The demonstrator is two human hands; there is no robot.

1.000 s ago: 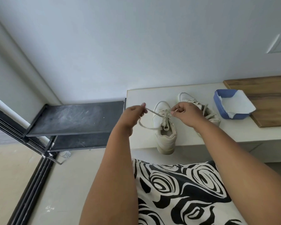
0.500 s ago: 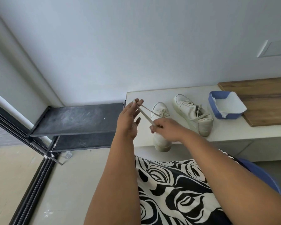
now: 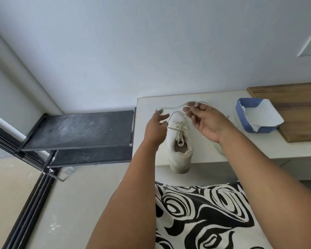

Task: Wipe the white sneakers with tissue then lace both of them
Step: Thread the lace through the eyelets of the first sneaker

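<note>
A white sneaker (image 3: 180,141) stands on the white bench (image 3: 147,105), its heel over the front edge and its laces crossed over the tongue. My right hand (image 3: 206,121) is raised above the toe, palm toward me, with the shoelace (image 3: 176,106) looped over its fingertips and pinched. The lace runs left to my left hand (image 3: 156,126), whose blurred fingertips hold its end beside the toe. The second sneaker (image 3: 218,150) is mostly hidden behind my right forearm.
A blue tissue box (image 3: 244,121) with white tissue sticking out sits to the right on the bench, against a wooden board (image 3: 298,108). A black two-tier shoe rack (image 3: 79,130) stands left of the bench. My patterned black-and-white skirt (image 3: 201,212) fills the foreground.
My right hand has lifted from the sneaker's tongue to above the toe, carrying the lace. My left hand has dropped toward the toe. The view has shifted, hiding the second sneaker.
</note>
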